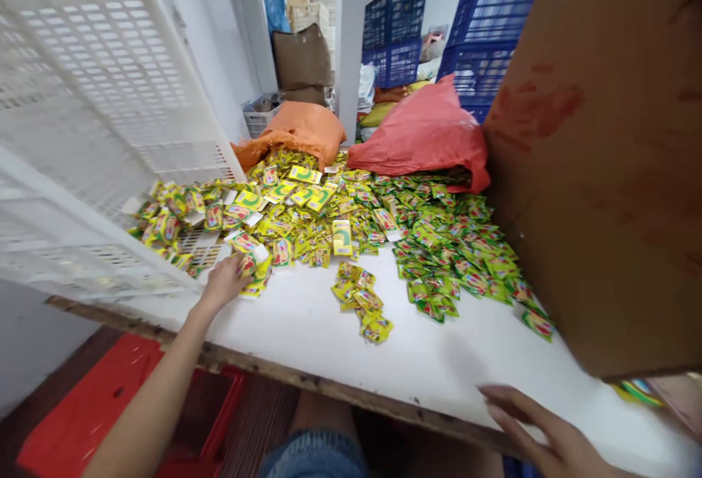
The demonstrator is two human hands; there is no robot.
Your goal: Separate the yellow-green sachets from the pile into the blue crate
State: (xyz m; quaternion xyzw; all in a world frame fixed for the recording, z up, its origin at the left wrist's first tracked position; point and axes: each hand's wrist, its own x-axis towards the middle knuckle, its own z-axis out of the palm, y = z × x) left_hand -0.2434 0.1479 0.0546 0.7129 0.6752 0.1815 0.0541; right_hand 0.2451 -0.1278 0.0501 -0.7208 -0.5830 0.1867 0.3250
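Note:
My left hand [224,285] is at the left of the white table, its fingers closed on a small yellow carton [248,253] with an open white flap. More yellow cartons and small packets lie around it. My right hand [540,427] hovers at the table's front right edge, fingers apart and holding nothing. Between the hands lies a small group of yellow packets [362,299]. Behind it stretches a heap of yellow packets [312,240] with several cartons on top, one a flat yellow carton [341,237]. Green packets [455,251] spread to the right.
A white plastic crate [104,47] lies tipped on the left with cartons in its mouth. An orange sack [307,127] and a red sack [428,131] stand behind the heap. A large cardboard box [597,193] walls the right. Below is a red stool [88,405].

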